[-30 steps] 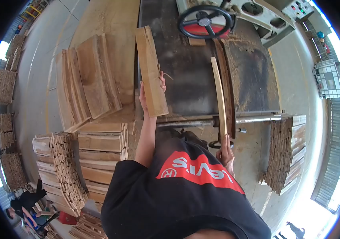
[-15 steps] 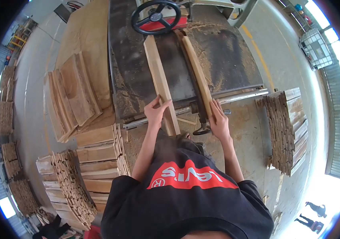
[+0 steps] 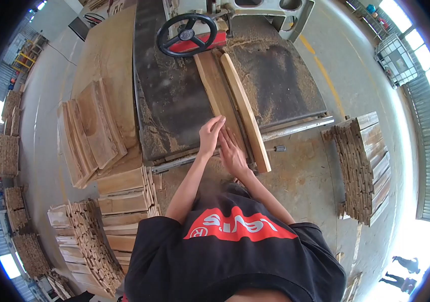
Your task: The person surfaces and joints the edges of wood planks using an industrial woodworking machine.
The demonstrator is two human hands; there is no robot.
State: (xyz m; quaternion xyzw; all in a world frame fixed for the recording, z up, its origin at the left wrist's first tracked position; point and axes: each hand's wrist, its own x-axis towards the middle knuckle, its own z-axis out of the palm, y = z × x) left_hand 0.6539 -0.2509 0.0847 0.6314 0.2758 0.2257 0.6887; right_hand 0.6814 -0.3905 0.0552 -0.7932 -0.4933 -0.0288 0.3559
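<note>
A long wooden board (image 3: 217, 86) lies flat on the dark saw table (image 3: 169, 100), against a narrow wooden fence strip (image 3: 245, 110) on its right. My left hand (image 3: 211, 135) is at the board's left edge, its thumb and fingers pressed together there. My right hand (image 3: 233, 153) rests on the board's near part, fingers stretched out and lying flat, with the fingertips close to my left hand. The far end of the board reaches the machine under a black handwheel (image 3: 186, 36).
Rough boards (image 3: 96, 121) lie on a large wooden sheet (image 3: 104, 45) at the left. Plank stacks stand at the lower left (image 3: 86, 241) and right (image 3: 358, 168). A metal rail (image 3: 298, 128) runs along the table's front edge. Two distant people (image 3: 401, 272) show at the lower right.
The board has turned from its narrow side to its broad face and moved right, against the strip. My right hand has left the strip and come onto the board beside my left hand.
</note>
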